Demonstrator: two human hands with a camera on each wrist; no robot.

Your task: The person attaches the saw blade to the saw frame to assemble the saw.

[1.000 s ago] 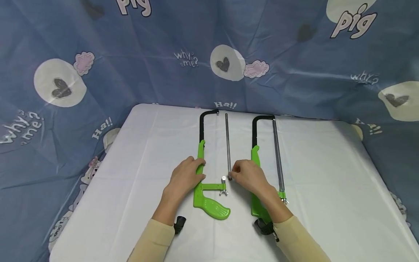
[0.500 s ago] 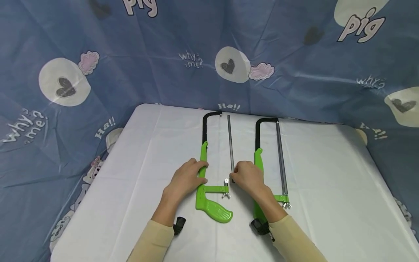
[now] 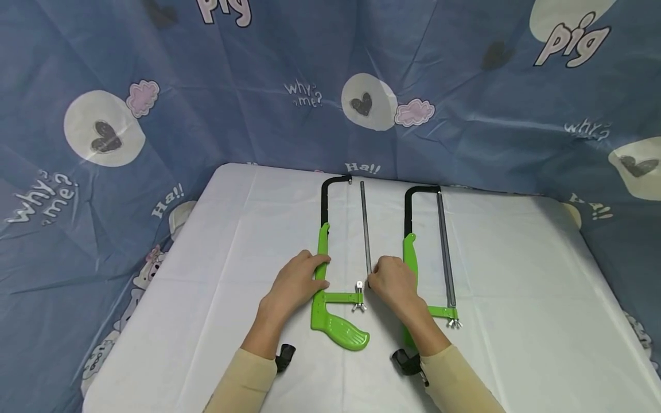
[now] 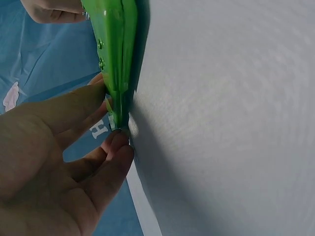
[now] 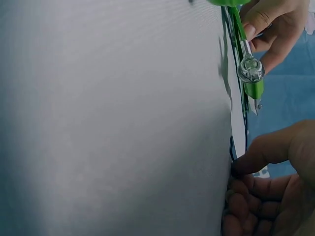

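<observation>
A hacksaw frame [image 3: 341,332] with green handle and black bow lies at the middle of the white table. My left hand [image 3: 293,282] grips its green spine, thumb on the near side and fingertips on the far side; the left wrist view shows them around the green part [image 4: 114,44]. To its right lies a loose grey saw blade [image 3: 365,223], apart from the frame. Its near end is hidden by my right hand [image 3: 395,281], whose thumb and curled fingers pinch it close to the cloth. A wing-nut clamp [image 3: 359,295] ends the frame's green arm, left of those fingers.
A second hacksaw [image 3: 409,252], with a blade [image 3: 446,252] fitted, lies to the right, partly beneath my right forearm. Black wrist straps [image 3: 285,358] show at both sleeves. Behind the white table [image 3: 516,275] hangs a blue printed cloth [image 3: 289,46].
The head view has shifted slightly. My right fingers have curled tighter over the near end of the blade, which showed past them earlier. The left hand keeps its hold on the frame.
</observation>
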